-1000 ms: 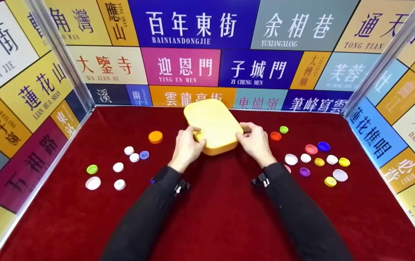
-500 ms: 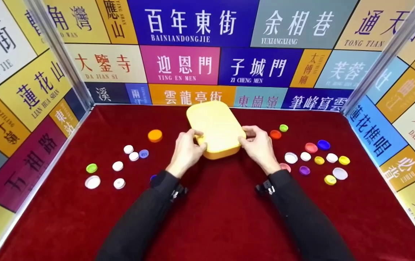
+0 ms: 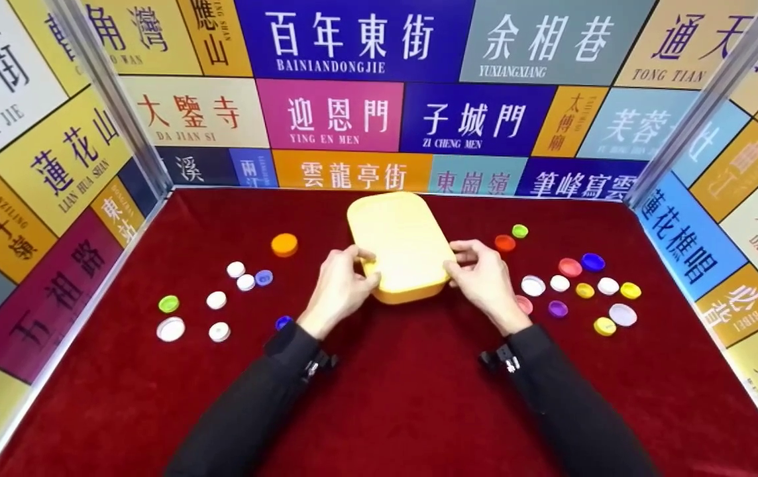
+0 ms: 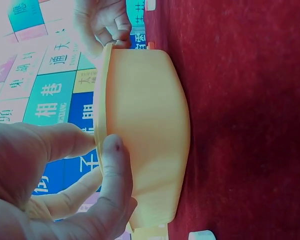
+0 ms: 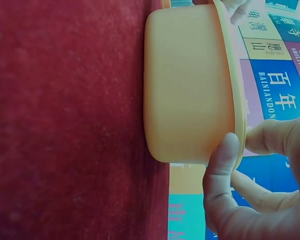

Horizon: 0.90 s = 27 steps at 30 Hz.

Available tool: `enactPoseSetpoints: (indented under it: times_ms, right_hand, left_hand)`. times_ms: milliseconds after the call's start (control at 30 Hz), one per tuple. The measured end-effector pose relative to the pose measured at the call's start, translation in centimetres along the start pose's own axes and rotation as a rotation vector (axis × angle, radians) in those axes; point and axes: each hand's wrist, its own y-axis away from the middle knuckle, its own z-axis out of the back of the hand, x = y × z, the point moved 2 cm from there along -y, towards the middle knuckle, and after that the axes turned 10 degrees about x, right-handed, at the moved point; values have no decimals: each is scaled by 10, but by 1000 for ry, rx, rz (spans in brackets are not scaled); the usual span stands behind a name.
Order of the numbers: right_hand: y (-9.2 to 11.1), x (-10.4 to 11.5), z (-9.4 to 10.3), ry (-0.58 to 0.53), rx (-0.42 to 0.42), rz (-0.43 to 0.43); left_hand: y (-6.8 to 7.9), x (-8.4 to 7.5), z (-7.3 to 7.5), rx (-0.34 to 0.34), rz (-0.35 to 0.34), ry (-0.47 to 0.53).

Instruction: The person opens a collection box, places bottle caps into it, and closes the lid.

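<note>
A yellow lidded box is being held at the middle of the red cloth, its base resting on the cloth in both wrist views. The near left edge of its lid is being pinched by the left hand, thumb on the side wall and forefinger over the rim, as seen in the left wrist view. The near right edge is being pinched likewise by the right hand; in the right wrist view the thumb is being pressed against the wall just under the rim while the other fingers are being curled over the lid. The box is being kept level, lid closed.

Loose bottle caps are being left scattered on both sides. To the left, an orange cap is lying well apart from the box, with 2 white caps and a pale blue cap nearer the arm, and a green cap farther out. To the right, a red cap is lying just beside the right hand, with a small green cap behind it. The cloth is being enclosed by walls of coloured sign panels.
</note>
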Motion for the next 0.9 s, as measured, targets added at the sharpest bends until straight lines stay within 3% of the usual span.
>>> enactPoseSetpoints:
  times_ms: [267,900]
  right_hand:
    - [19,-1,6,-64,43,-11]
    - [67,-7,12,-133,192,-46]
  left_hand:
    - [17,-4,0,24,-60,-10]
    - [67,-9,-3,99,-105,-18]
